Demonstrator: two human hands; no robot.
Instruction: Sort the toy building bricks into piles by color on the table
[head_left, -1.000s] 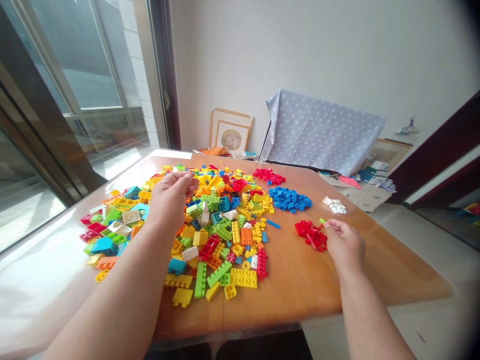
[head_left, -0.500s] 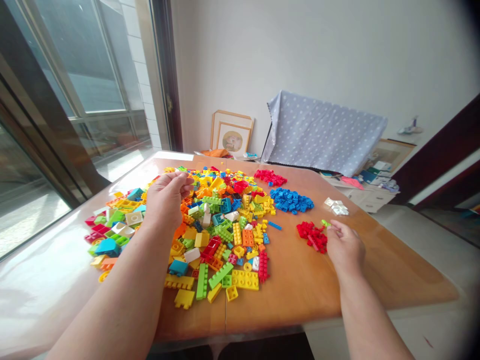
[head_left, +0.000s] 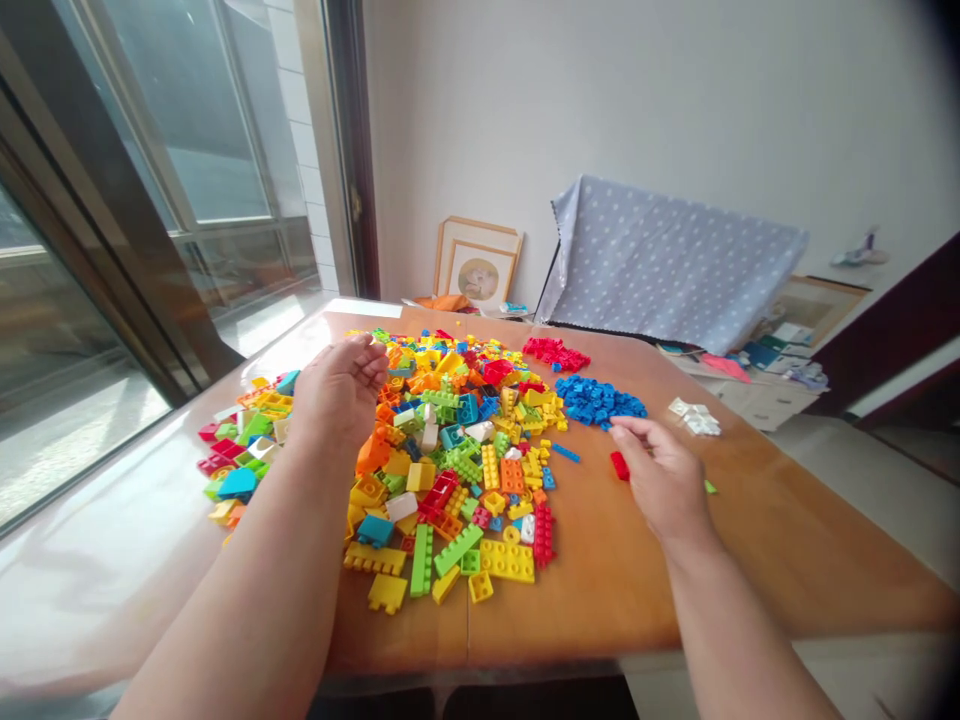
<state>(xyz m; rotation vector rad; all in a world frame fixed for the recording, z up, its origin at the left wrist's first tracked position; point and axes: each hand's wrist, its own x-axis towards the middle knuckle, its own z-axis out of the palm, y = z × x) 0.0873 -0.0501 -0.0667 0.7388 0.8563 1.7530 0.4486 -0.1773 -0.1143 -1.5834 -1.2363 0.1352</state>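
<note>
My left hand [head_left: 341, 390] is over the left side of a big mixed pile of coloured toy building bricks [head_left: 442, 450], its fingers curled closed; anything inside them is hidden. At the near edge of a heap of blue bricks [head_left: 600, 402], my right hand [head_left: 664, 480] has thumb and fingertips pinched together. Blue shows at those fingertips, but I cannot tell whether it is a held brick or part of the heap. Red bricks [head_left: 619, 466] peek out behind the right hand, which covers most of their heap. A light green brick [head_left: 710, 487] lies just right of that hand.
A pinkish-red brick heap [head_left: 556, 353] and a small white brick group [head_left: 695, 416] sit on the wooden table [head_left: 570, 600]. One blue strip brick [head_left: 566, 453] lies alone. Behind are a dotted cloth [head_left: 675, 265], framed pictures [head_left: 480, 270] and a glass door [head_left: 67, 330].
My right hand has moved left and away toward the blue heap. The light green brick that was at its fingertips now lies on the table. The left hand's fingers have curled differently.
</note>
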